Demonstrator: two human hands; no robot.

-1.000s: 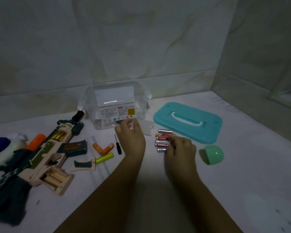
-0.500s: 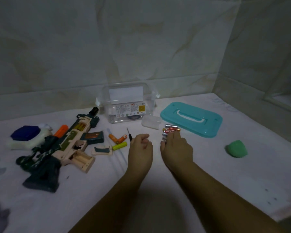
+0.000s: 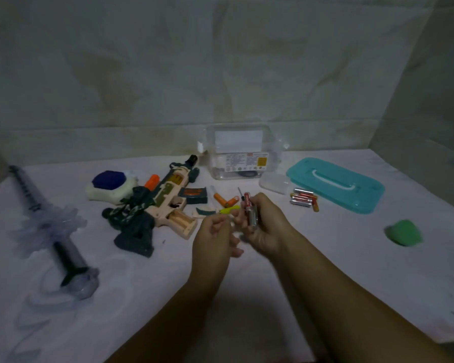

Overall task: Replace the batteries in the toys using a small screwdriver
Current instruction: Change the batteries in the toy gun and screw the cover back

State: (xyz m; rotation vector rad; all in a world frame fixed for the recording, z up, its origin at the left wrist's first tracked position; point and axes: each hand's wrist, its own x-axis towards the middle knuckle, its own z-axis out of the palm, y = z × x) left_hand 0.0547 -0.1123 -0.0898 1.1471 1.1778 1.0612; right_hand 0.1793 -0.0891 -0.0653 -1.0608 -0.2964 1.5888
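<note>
Now the right hand (image 3: 270,229) clamps batteries (image 3: 248,205), left hand (image 3: 212,242) unclear; a loose grip may drop them beside the toy gun (image 3: 165,200) at nine o'clock.

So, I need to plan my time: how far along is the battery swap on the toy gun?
Done: the toy gun has its battery compartment open, and it looks empty. Its cover and the orange and green batteries lie beside it. In hand: the right hand grips a red-and-silver battery. Left: load the compartment, then refit the cover with the screwdriver lying on the table.
</note>
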